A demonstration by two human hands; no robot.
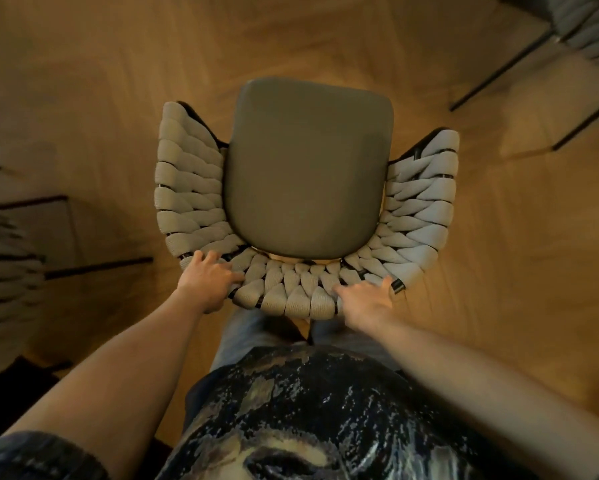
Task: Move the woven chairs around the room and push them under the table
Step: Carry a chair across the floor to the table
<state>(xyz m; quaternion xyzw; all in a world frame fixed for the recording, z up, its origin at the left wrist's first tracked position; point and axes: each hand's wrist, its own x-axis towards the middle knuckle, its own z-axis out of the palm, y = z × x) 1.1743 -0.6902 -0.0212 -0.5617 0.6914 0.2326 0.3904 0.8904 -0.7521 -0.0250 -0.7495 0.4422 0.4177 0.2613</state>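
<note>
Seen from a camera worn on the head and looking straight down: a person stands close behind a woven chair [305,202] on a herringbone wooden floor [83,64]. The chair has a smooth grey seat cushion [308,168] ringed by a curved back and arms of thick pale rope weave. It stands in open floor, its seat facing away from the person, directly ahead of their legs.

No surface to push chairs under is visible, so this chair is judged to be only part-way through its move, with the pushing-in not yet done. A second woven chair [589,32] shows partly at the upper right corner, blurred, with thin dark legs. At the left edge a third woven chair [3,258] is partly in view, also blurred. Whether either has reached its place cannot be told.

Both bare arms reach forward and down to the top of the chair back. The left hand [206,280] rests on the left part of the back rail, fingers spread over the weave and curling onto it; its grip looks loose rather than tight. The right hand [367,301] lies on the right part of the rail, fingers wrapped round the rim beside a dark patch of exposed frame [396,285]. The hands sit well apart, evenly either side of the chair's middle.
</note>
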